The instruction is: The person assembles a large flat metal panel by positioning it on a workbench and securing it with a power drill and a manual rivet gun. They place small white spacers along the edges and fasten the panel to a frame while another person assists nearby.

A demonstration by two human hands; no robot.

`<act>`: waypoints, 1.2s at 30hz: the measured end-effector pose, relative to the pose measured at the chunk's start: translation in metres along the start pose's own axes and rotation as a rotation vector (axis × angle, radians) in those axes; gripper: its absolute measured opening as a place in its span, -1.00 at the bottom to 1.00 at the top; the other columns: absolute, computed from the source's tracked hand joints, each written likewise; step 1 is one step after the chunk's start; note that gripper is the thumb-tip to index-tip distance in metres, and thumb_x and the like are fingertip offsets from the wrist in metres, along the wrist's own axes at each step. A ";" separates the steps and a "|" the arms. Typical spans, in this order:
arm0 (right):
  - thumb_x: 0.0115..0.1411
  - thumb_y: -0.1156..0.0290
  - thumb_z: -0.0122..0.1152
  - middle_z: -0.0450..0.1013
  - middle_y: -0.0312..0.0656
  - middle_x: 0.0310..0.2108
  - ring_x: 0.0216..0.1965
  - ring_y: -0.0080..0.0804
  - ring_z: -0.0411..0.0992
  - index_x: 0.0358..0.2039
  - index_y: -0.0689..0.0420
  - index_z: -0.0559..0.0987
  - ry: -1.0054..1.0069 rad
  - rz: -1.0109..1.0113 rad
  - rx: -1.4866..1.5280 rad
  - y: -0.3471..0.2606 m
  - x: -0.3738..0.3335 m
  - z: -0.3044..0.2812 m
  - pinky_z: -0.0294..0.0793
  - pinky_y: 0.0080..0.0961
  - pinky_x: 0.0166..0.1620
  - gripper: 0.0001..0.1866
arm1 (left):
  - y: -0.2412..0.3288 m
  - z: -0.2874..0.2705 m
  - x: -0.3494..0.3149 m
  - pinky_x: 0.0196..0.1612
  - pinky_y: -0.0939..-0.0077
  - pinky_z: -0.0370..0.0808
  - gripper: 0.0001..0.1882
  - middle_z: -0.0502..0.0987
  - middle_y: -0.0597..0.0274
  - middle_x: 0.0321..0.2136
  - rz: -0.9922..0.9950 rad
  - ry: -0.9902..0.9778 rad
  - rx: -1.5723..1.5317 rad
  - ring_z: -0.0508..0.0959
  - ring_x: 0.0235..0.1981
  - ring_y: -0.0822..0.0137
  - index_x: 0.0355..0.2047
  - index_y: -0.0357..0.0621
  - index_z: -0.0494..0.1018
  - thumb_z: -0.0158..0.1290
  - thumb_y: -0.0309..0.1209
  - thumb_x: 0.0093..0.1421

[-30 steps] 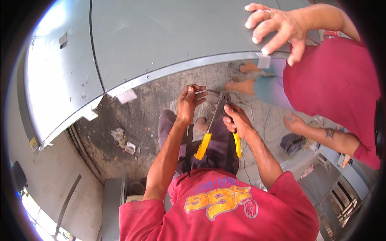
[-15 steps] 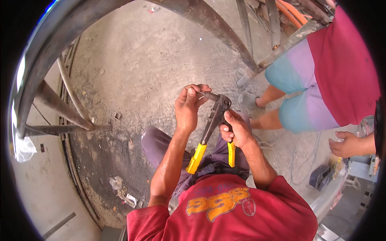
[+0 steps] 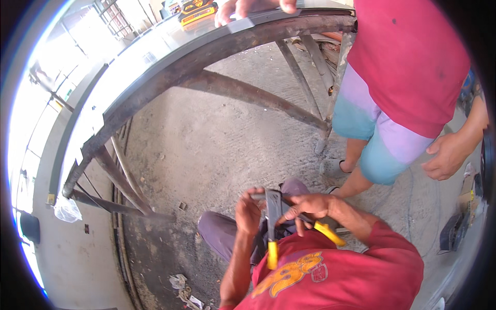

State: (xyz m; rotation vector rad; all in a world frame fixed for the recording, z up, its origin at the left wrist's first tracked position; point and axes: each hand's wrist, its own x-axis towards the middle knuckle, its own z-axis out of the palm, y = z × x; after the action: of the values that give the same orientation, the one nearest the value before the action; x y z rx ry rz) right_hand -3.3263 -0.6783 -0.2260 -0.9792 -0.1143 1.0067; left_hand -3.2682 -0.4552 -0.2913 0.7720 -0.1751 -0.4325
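Note:
A hand riveter with a dark metal body and two yellow grips is held in front of my chest, its handles spread wide. My left hand is closed at the nose end of the tool, fingertips pinched together. Any small piece between those fingertips is too blurred to make out. From the right, my right hand reaches across the riveter near its pivot, fingers bent around the body and the second handle. That hand hides part of the tool's middle.
Ahead stands a table on rusty metal legs, with a yellow-and-black tool on top. On the right stands a co-worker in a red shirt, one hand on the table edge. Crumpled litter lies on the floor at left.
My view has lifted, bringing the table top into sight. The riveter's handles have spread wider apart. My right hand has moved from one handle up to the tool's body.

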 end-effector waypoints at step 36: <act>0.04 0.43 0.40 0.49 -0.20 -0.22 -0.25 -0.49 0.49 0.09 0.19 0.37 0.358 -1.669 -0.024 -0.154 0.102 0.041 0.47 -0.48 -0.18 -0.40 | 0.211 0.232 0.116 0.04 0.22 0.38 -0.52 0.43 0.04 0.00 1.543 -0.071 2.014 0.42 0.04 0.21 0.12 -0.15 0.36 0.02 -0.17 0.27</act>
State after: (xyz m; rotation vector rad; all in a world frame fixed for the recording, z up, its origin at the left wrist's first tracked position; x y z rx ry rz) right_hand -3.1877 -0.6010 -0.1230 -0.7142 -0.5288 -0.6946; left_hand -3.1691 -0.5199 0.0215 2.1769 -1.2511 1.5172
